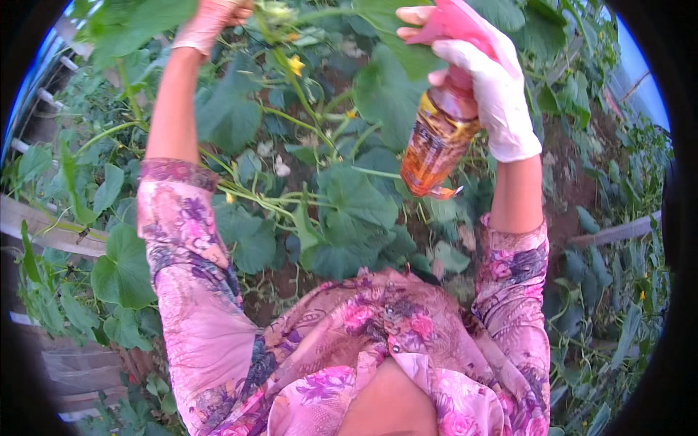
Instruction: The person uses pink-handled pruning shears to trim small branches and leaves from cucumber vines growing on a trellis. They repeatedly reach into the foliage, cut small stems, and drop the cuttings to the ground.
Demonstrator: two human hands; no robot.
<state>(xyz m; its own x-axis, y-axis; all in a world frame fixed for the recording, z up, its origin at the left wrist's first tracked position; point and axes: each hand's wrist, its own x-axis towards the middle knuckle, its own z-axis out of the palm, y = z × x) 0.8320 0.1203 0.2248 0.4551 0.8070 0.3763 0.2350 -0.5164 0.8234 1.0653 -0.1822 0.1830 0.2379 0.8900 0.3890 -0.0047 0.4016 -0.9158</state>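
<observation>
My right hand (491, 87), in a whitish glove with some fingertips bare, is closed around the pink head of a spray bottle (441, 136). The bottle has a clear body with a printed, partly peeling label and orange-brown contents, and it hangs tilted. At the top left, my gloved left hand (215, 19) has its fingers curled beside a climbing plant's stem (283, 60); whether it grips any part of the plant cannot be made out. A yellow flower (295, 65) sits on that stem, between my hands.
Broad-leaved vines, cucumber-like, with large leaves (349, 218) spread before me over brown soil. A pale curved rail (54, 226) crosses at the left, and another bar (616, 230) lies at the right. Blue sheeting (638, 82) shows at the upper right.
</observation>
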